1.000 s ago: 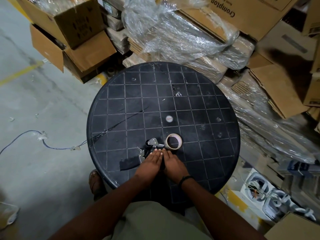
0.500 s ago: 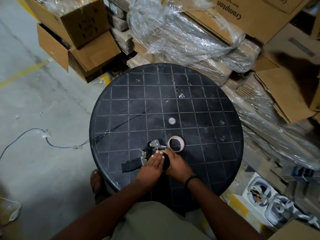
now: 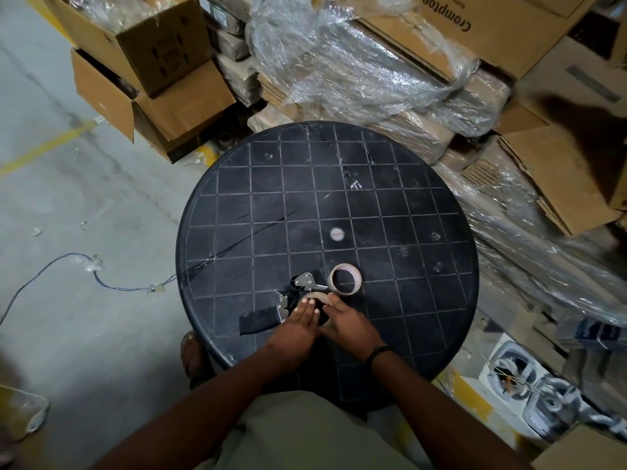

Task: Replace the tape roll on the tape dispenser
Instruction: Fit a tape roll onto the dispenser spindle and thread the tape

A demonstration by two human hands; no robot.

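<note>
both hands (image 3: 325, 325) mostly hide the tape dispenser (image 3: 291, 301).

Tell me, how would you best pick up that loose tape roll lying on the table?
The tape roll lies flat on the table with its hole facing up. Probably come from above: thumb inside the hole, fingers outside, pinching its right wall, the side away from the dispenser.

Two tape rolls (image 3: 345, 279) (image 3: 317, 296), one tape dispenser (image 3: 288, 301), one round table (image 3: 390, 205), two hands (image 3: 297, 329) (image 3: 349, 325)

Left hand (image 3: 298, 325) flat, fingers straight, side by side with right hand (image 3: 349, 325), fingers curled; forearms converging.
</note>
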